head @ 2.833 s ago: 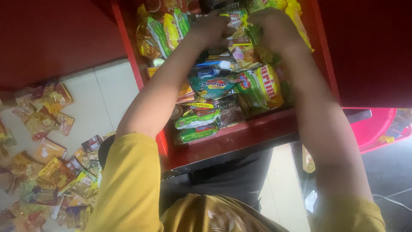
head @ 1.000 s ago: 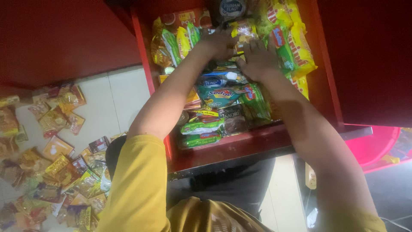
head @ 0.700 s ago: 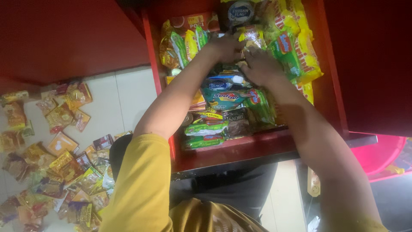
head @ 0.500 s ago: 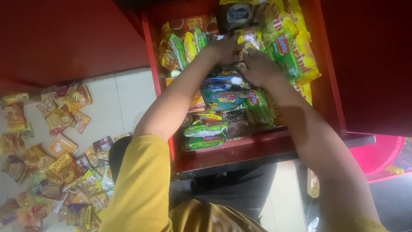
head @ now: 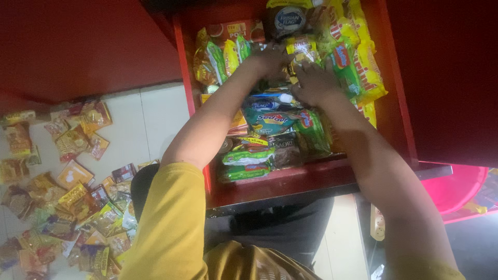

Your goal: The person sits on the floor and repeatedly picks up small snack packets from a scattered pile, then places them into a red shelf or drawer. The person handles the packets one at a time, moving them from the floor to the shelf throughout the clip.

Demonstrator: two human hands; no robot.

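Observation:
Both arms reach up into a red drawer (head: 311, 181) packed with small food sachets and packets. My left hand (head: 270, 62) is closed around the left side of a yellow and dark sachet (head: 302, 52). My right hand (head: 314, 83) grips the same sachet from below and the right. Green and yellow packets (head: 220, 59) lie left of the hands, yellow and green packets (head: 358, 62) to the right. A round dark tin (head: 287, 21) sits just behind the hands. Blue and green packets (head: 272, 116) lie under my forearms.
Many loose yellow, orange and red sachets (head: 67, 197) are scattered over the white tiled floor at the left. Red cabinet panels (head: 78, 46) flank the drawer on both sides. A pink basin (head: 456, 189) stands at the lower right.
Both hands have drawn lower and closer together near the drawer's back, closing on the yellow sachet. The view has shifted slightly right, showing more of the floor sachets.

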